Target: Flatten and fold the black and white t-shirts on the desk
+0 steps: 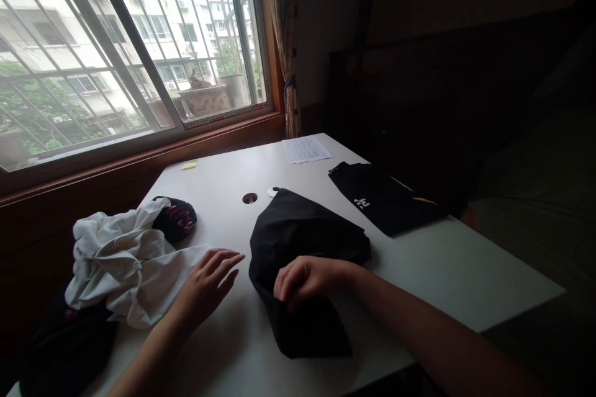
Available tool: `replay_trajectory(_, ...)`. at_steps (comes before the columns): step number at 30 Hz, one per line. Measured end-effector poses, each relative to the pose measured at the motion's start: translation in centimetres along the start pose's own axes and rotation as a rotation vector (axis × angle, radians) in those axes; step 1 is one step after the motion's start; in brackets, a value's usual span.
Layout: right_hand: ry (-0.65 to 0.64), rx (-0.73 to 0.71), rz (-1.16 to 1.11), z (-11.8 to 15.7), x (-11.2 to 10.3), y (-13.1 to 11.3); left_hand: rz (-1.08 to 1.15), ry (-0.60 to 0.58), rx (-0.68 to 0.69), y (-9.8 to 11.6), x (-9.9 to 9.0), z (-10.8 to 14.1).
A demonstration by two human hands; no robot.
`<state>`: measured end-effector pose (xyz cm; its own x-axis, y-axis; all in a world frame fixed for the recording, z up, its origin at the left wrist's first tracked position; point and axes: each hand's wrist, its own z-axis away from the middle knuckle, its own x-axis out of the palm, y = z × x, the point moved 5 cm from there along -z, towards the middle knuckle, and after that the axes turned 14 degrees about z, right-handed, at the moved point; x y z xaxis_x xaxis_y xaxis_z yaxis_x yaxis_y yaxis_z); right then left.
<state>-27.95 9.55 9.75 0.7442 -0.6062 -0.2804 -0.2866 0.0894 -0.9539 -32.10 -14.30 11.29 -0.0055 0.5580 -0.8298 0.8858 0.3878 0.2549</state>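
Black cloth (302, 223) pinched in right fingers (291, 279); left fingers (218, 259) parted, empty. Pink lettering (181, 219), white logo (361, 203), paper (307, 149) writing: unreadable.

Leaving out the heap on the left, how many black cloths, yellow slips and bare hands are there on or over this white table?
Black cloths: 2 (the cloth in the fingers, the cloth with a white mark)
Yellow slips: 1 (the small yellow slip)
Bare hands: 2 (left hand, right hand)
Total: 5
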Motion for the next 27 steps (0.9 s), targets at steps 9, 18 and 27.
replay_trajectory(9,-0.102,0.115,0.007,0.5,0.1,-2.3,0.111,-0.218,0.137,3.3,2.2,-0.7)
replay_trajectory(18,0.598,0.124,0.803,2.1,-4.9,-1.5,0.017,-0.145,0.141,2.5,1.3,-0.3)
replay_trajectory(27,0.648,0.475,1.234,2.8,-6.2,0.0,-0.164,0.249,-0.058,-2.6,-6.1,2.2)
